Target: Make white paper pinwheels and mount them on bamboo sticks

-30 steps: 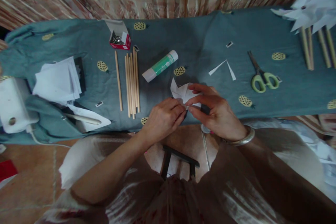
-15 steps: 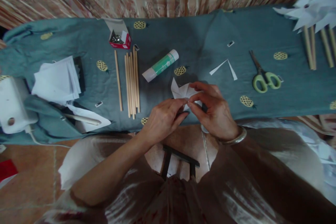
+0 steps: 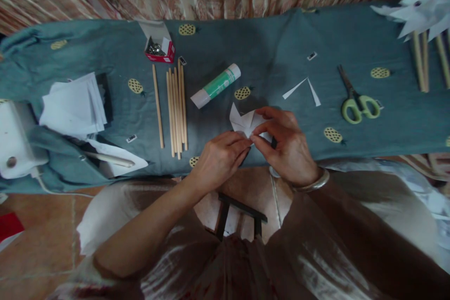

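A white paper pinwheel with folded points is held between both hands over the near edge of the cloth. My left hand pinches its lower left side, fingers closed. My right hand, with a bracelet at the wrist, closes thumb and forefinger near the pinwheel's middle; its other fingers lie over the right side and hide part of the paper. Just beyond the hands lies a green and white glue stick. Whether a small pin is between the fingertips I cannot make out.
Wooden sticks lie left of the glue stick, below a red box of metal pieces. Green-handled scissors and paper strips are to the right. Finished pinwheels stand far right. Stacked paper and a white device sit left.
The left fingers have curled slightly closer around the pinwheel's lower edge. Both hands stay in nearly the same place, and the view has shifted a little.
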`<state>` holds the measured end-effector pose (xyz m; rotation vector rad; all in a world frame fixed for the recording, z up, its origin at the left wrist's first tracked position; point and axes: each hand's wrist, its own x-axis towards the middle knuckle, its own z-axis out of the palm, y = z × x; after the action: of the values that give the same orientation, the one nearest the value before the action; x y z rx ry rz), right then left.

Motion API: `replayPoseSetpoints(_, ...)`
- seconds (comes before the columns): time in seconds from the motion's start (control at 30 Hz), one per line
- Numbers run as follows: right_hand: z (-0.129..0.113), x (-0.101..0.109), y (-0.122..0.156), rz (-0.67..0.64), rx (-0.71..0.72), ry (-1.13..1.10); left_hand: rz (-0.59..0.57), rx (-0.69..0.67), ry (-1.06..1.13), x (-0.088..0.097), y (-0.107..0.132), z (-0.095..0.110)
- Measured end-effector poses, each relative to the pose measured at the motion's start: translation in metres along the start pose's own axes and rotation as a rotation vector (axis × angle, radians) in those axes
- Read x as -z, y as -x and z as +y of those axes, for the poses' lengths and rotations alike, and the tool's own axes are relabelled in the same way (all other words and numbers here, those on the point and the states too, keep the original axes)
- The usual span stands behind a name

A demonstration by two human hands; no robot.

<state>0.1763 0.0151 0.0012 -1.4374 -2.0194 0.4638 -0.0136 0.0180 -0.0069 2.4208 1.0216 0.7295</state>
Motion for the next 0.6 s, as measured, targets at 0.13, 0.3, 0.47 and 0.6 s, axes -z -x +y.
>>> replayPoseSetpoints(0.13,0.0,0.0013,0.0002,0.019,0.009,0.006,0.013,0.012,-0.01,-0.0007,-0.0003,-0.0002)
replayPoseSetpoints(0.3,-0.0016,0.0035,0.0022,0.006,-0.005,0.02,0.021,0.02,0.01,-0.0006,-0.0007,0.0008)
replayPoseSetpoints(0.47,-0.0066,0.0069,0.0059,-0.007,-0.023,0.073,0.002,0.022,0.007,0.0015,-0.0019,0.0016)
replayPoseSetpoints(0.6,-0.0082,0.0071,0.0083,0.006,-0.011,0.101,0.013,0.012,-0.001,0.0024,-0.0025,0.0024)
